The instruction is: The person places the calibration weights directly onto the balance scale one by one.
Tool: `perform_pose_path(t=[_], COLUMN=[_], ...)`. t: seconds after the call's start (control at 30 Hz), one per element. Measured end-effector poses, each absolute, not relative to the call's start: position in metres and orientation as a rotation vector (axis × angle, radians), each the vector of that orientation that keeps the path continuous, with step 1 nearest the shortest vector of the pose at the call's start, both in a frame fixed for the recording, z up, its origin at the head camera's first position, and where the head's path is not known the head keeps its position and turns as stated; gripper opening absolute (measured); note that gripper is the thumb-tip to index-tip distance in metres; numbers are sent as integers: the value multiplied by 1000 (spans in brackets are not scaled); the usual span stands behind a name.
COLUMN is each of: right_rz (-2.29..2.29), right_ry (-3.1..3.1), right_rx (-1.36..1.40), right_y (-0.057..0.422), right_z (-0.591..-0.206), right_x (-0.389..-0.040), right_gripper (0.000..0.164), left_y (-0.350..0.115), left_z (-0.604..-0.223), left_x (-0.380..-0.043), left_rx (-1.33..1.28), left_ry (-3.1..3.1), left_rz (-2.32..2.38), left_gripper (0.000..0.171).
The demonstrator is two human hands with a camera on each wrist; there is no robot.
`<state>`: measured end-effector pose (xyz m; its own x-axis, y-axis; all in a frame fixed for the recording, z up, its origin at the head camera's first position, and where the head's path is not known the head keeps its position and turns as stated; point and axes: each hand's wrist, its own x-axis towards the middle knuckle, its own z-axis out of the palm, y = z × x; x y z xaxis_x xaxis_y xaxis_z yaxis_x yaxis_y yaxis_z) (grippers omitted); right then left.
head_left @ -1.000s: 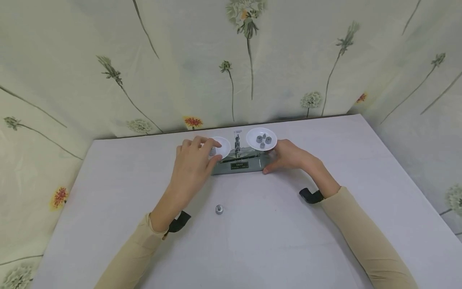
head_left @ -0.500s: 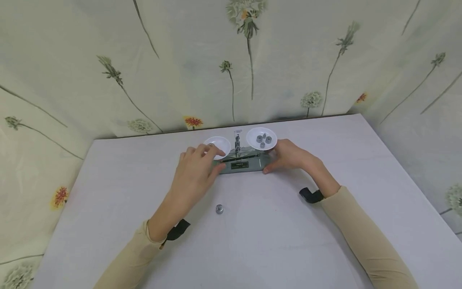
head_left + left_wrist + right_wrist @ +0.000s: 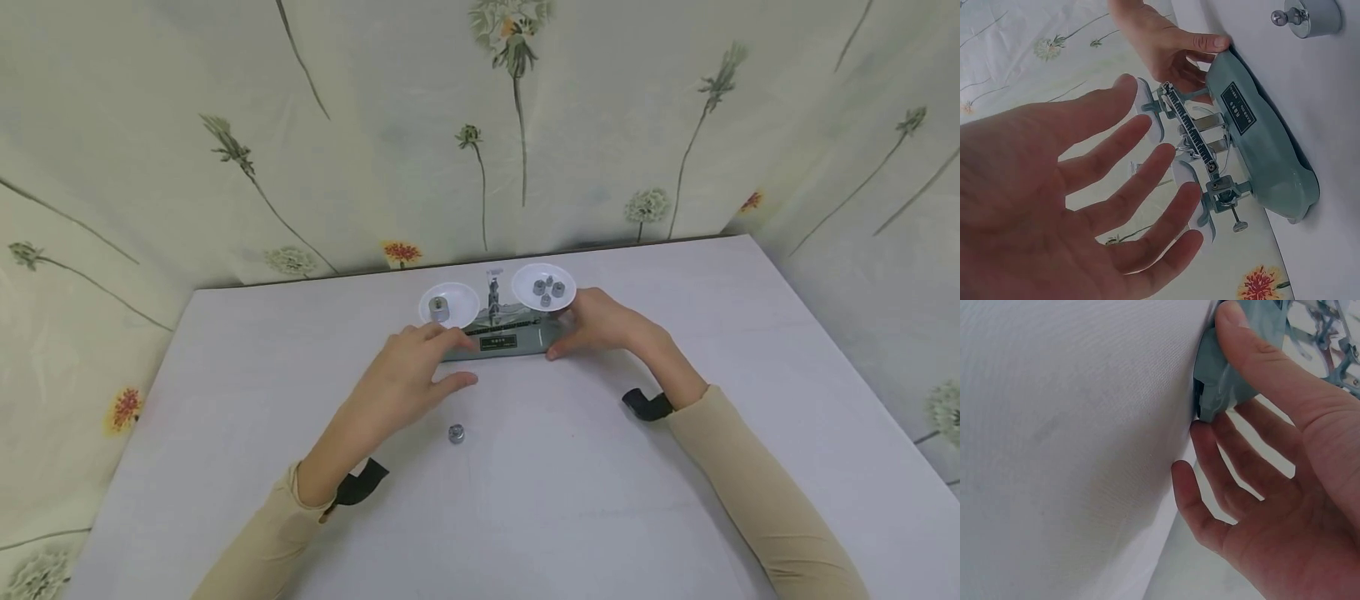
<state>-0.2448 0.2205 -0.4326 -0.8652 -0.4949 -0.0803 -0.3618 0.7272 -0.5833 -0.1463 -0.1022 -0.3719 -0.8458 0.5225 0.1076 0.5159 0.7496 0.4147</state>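
Note:
A green balance scale (image 3: 534, 340) with two white pans stands toward the back of the table. One larger metal weight (image 3: 439, 310) sits in the left pan (image 3: 464, 302); several small weights (image 3: 558, 290) lie in the right pan (image 3: 523, 287). My right hand (image 3: 606, 322) grips the right end of the base, thumb in front and fingers behind, as the right wrist view shows. In front of the left pan, my left hand (image 3: 401, 379) is spread with nothing in it; the left wrist view shows its fingers (image 3: 1141, 200) apart. Nearer me lies a single knobbed weight (image 3: 456, 433).
The white table (image 3: 555, 500) ends at the back against a floral curtain (image 3: 360, 150). A black wrist strap (image 3: 647, 407) shows by my right wrist and another strap (image 3: 362, 483) by my left.
My left hand has let go of the larger weight in the left pan and drawn back toward me, its fingers opening. My right hand stays on the balance scale.

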Motion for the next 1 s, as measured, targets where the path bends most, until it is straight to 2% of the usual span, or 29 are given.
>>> perform_pose_path(t=[0.47, 0.8, 1.0], right_rz=[-851, -847, -851], right_ry=[2696, 2691, 2691], right_rx=[-684, -684, -685], right_y=[221, 221, 221], right_z=[-430, -431, -430], right_x=[-243, -245, -244], right_gripper=[81, 86, 86], left_y=[-99, -100, -100], left_z=[-379, -390, -395], left_x=[-144, -140, -138], left_rx=[917, 941, 962], left_ry=[2769, 2696, 2681], left_rz=[555, 552, 511], left_gripper=[37, 57, 62])
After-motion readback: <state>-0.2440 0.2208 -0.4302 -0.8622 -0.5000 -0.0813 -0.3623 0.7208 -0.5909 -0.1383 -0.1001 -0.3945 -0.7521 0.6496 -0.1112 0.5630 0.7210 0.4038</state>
